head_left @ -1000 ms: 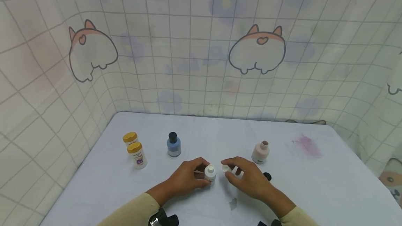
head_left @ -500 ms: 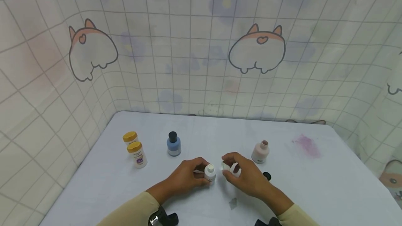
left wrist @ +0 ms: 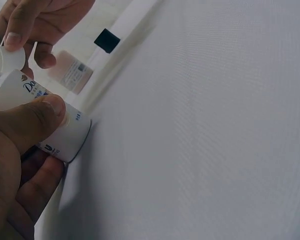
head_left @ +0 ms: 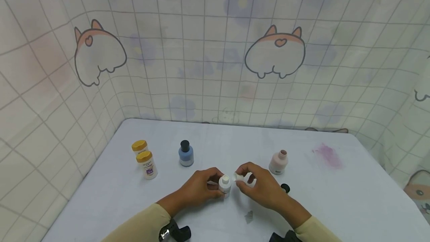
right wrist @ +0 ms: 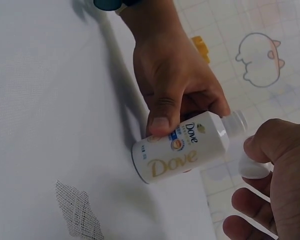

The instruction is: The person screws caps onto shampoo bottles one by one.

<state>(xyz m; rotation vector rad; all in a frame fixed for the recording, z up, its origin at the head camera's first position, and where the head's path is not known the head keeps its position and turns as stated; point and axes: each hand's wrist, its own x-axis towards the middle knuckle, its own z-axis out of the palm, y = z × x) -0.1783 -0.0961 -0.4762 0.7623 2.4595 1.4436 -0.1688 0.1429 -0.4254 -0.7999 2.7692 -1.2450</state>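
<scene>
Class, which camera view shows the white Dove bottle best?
The right wrist view: the white Dove bottle shows from base to neck, its large lettering readable. The left wrist view shows its side, with the left hand covering part of it. The head view shows it small, its printing too tiny to read.

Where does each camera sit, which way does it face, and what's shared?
Head: worn on the head, facing forward and down at the tabletop; left hand, right hand and sleeves show.
Left wrist: worn there, facing the white bottle the left hand holds; both hands show.
Right wrist: worn there, facing the white bottle and white cap; both hands show.
Shared: both wrist views show bottle, cap and both hands.
</scene>
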